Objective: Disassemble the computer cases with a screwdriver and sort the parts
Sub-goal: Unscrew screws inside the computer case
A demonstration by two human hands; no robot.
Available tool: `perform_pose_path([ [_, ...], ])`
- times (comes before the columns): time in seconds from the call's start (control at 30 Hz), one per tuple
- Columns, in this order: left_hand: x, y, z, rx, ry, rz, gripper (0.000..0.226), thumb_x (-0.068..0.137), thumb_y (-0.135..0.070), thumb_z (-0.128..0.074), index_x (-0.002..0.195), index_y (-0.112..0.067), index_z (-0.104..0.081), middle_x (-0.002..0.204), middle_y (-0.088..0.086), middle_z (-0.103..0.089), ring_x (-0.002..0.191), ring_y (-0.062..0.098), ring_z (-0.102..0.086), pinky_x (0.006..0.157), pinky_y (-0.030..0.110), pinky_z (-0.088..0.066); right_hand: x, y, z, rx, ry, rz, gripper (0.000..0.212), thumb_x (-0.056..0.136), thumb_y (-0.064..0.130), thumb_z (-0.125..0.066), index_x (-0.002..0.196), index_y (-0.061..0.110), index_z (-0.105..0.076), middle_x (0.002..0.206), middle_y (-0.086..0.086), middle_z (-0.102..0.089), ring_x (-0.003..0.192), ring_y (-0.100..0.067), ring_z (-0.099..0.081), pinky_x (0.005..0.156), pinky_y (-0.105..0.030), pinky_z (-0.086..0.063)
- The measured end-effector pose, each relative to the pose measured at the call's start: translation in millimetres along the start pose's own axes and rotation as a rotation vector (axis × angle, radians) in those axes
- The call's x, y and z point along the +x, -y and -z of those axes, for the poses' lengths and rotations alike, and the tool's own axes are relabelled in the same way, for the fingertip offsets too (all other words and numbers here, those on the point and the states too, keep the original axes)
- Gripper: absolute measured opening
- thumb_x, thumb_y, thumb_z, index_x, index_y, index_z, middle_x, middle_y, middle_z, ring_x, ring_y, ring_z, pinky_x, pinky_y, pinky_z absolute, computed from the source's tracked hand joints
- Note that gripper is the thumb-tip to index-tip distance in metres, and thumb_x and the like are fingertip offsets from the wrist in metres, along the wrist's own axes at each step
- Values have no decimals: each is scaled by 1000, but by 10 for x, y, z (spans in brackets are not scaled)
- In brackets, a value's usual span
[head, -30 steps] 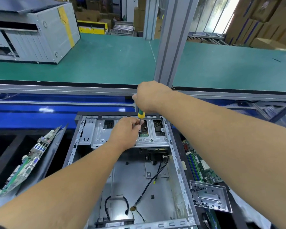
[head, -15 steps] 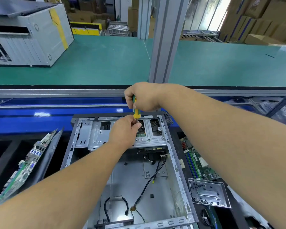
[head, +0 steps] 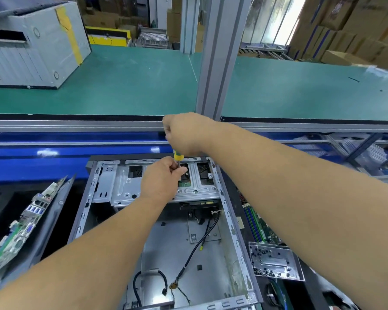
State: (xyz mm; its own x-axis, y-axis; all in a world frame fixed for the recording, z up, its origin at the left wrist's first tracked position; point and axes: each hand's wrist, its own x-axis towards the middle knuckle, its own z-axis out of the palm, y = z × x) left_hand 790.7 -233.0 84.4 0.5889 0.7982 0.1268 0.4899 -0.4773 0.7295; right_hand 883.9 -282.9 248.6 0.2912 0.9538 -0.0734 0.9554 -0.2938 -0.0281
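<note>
An open grey computer case (head: 94, 211) lies flat in front of me, with a metal drive cage (head: 121, 186) across its far end and black cables (head: 195, 249) on its floor. My right hand (head: 186, 133) grips the yellow-green handle of a screwdriver (head: 178, 155) that stands upright over the cage. My left hand (head: 161, 180) rests on the cage and pinches the screwdriver's shaft just below the handle. The tip is hidden behind my left fingers.
A circuit board (head: 23, 224) leans in a bin at the left. Another green board (head: 260, 227) and a metal tray with several screws (head: 273, 260) lie at the right. A second grey case (head: 31, 43) sits on the green bench beyond an upright aluminium post (head: 215, 57).
My right hand has shifted slightly left on the screwdriver handle, which stays upright at the same spot. My left hand stays on the cage by the shaft. The view has tilted a little.
</note>
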Motion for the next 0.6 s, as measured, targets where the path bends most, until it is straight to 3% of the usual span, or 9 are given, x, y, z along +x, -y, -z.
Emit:
perform_pose_path([
  [0.1,-19,19,-4,-18,38,-54,10,100,-36,-64,101,-27,-66,83,-10,-69,80,16,-64,70,32,-50,-63,-47,116,127,138,33,25,90,-1,-51,105,18,-57,97,-2,-56,78,-16,-52,55,-30,-37],
  [0.17,-28,28,-6,-11,47,-54,8,101,-33,-62,104,-28,-67,86,-9,-71,82,17,-66,71,33,-51,-77,-41,120,187,142,30,23,91,3,-52,107,18,-60,99,-2,-58,79,-17,-53,56,-30,-38],
  [0.23,-17,17,-4,6,30,-31,11,101,-36,-63,97,-26,-67,82,-9,-70,80,17,-67,68,32,-49,-59,-2,71,179,98,12,16,96,20,-55,113,19,-57,100,0,-61,83,-18,-54,59,-30,-38],
  [0.3,2,5,-5,-1,15,2,19,97,-42,-67,89,-24,-64,77,-9,-69,76,16,-65,66,33,-51,-36,18,11,130,18,-48,34,100,48,-53,119,20,-52,98,4,-57,88,-21,-54,64,-34,-39],
  [0.37,-1,-8,2,-4,-5,27,27,94,-46,-71,84,-24,-60,74,-7,-66,73,14,-63,64,34,-51,-24,16,-38,54,-71,-127,45,99,63,-45,114,21,-53,90,4,-50,88,-23,-53,61,-34,-37],
  [0.47,-23,4,-5,-2,2,-34,21,96,-44,-68,91,-24,-61,78,-9,-67,75,16,-62,67,35,-51,-5,-22,-77,41,-119,-171,39,101,60,-43,99,22,-52,77,5,-47,79,-20,-53,52,-29,-31],
  [0.6,-43,22,0,-22,44,-86,12,102,-33,-60,105,-26,-69,85,-8,-71,78,14,-65,66,28,-49,-12,-71,-8,67,-57,-135,29,102,43,-46,100,17,-57,85,1,-58,77,-16,-56,54,-28,-38],
])
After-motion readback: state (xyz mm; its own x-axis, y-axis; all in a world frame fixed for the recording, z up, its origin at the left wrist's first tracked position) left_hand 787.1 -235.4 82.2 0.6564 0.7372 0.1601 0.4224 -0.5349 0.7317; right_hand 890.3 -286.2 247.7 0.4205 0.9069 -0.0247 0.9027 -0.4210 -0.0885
